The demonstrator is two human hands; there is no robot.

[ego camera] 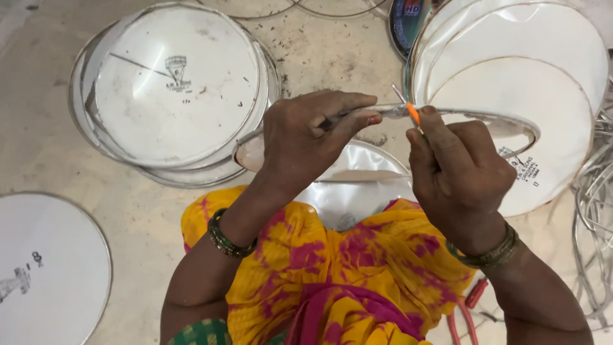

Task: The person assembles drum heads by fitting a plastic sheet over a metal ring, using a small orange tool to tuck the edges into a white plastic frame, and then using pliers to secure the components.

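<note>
Pinching the hoop's metal rim (485,116), the left hand (306,137) steadies it while the right hand's (456,176) closed grip works an orange-handled tool (412,112) along it, probably seating the edge.

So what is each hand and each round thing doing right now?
Left hand: gripping the metal hoop.
Right hand: pinching the small orange tool.
Metal hoop: held up over the lap.
Orange tool: tip at the hoop.
Round white skins: stacked flat on the floor.
Loose rings: piled at the right.
</note>
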